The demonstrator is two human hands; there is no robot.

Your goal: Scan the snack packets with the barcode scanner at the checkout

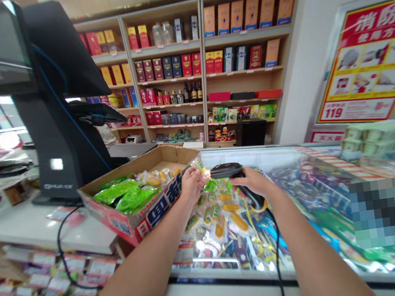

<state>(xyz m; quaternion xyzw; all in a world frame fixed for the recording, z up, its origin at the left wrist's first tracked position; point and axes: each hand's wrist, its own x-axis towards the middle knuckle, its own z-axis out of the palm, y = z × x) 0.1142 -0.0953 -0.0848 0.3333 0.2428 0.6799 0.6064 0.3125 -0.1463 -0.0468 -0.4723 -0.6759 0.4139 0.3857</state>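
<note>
Two bare hands meet above a glass-topped chest freezer (278, 149). The left hand (191, 184) pinches a small clear snack packet (199, 166) between thumb and fingers, holding it up in the air. The right hand (251, 183) is closed around the grip of a black handheld barcode scanner (227, 170), whose head sits just beside the packet and points toward it. The scanner's black cable (278, 259) drops past the near edge of the freezer.

To the left, an open cardboard carton (117, 218) printed in red and blue rests at a tilt on a white counter (44, 233), close to the left wrist. It holds bright green vacuum packets (125, 195) and clear packets of yellow food (154, 178). Similar clear packets (222, 218) lie heaped in the freezer beneath the hands.

A black point-of-sale terminal (60, 138) stands on the counter, and far wooden shelves (165, 49) carry red, gold and blue boxes. On the right hangs a red-and-yellow poster (358, 61) reading 消防 and 119. A pixelated patch (393, 211) covers part of the right foreground.
</note>
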